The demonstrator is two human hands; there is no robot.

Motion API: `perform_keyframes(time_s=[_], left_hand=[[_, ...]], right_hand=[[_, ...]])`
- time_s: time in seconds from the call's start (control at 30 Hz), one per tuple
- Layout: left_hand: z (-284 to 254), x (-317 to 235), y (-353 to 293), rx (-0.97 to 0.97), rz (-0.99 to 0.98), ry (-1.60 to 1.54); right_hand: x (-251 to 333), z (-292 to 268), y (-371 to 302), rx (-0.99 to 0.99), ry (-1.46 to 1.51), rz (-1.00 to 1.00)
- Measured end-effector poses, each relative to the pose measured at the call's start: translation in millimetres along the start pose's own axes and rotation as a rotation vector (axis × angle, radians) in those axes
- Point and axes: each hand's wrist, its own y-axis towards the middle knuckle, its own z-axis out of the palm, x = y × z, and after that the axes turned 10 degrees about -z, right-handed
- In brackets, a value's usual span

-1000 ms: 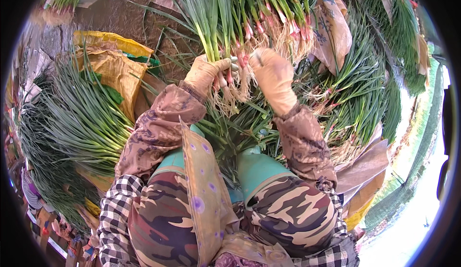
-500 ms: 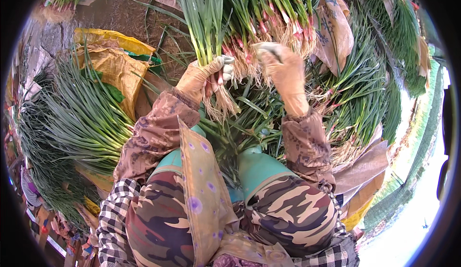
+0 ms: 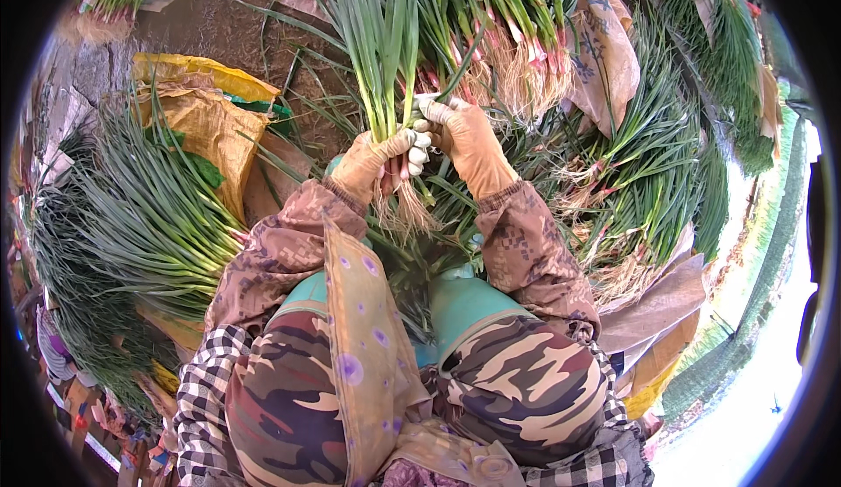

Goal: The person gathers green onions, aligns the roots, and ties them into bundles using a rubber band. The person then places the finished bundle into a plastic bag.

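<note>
Right hand (image 3: 471,143) has moved inward, its grip unclear; left fingers (image 3: 419,155) clench onions (image 3: 378,75), apparently leaving roots (image 3: 404,210) free below.

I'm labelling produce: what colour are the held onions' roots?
Pale tan; the onions' roots show best in the head view.

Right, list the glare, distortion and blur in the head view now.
Head view: white glare washes out the lower right; the fisheye image curves into black corners; the tan-and-white gloved left hand and the long green onion stalks it holds look fairly sharp.
</note>
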Motion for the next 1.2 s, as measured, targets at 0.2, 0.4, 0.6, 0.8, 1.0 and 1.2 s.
perform_keyframes(time_s=[0.2, 0.4, 0.6, 0.8, 1.0, 1.2], left_hand=[[-8.6, -5.5, 4.3, -0.165, -0.111, 0.133], [-44.7, -11.9, 29.1, -0.294, -0.137, -0.193], [-25.7, -64.1, 11.2, 0.136, 0.187, 0.136], [-26.4, -66.8, 6.0, -0.078, 0.147, 0.032], [-18.4, -34.0, 21.3, -0.018, -0.126, 0.099], [-22.3, -25.2, 26.9, -0.288, -0.053, 0.315]], right_hand=[[-1.9, 15.6, -30.6, -0.079, -0.174, -0.301], [50.5, -9.1, -59.1, -0.365, -0.539, -0.843], [21.4, -43.5, -104.0, 0.456, -0.955, 0.12], [46.9, -31.3, -75.9, -0.054, -1.004, -0.297], [20.3, -35.2, -8.7, -0.037, -1.484, -0.411], [1.7, -7.3, -35.0, 0.113, -1.377, -0.665]])
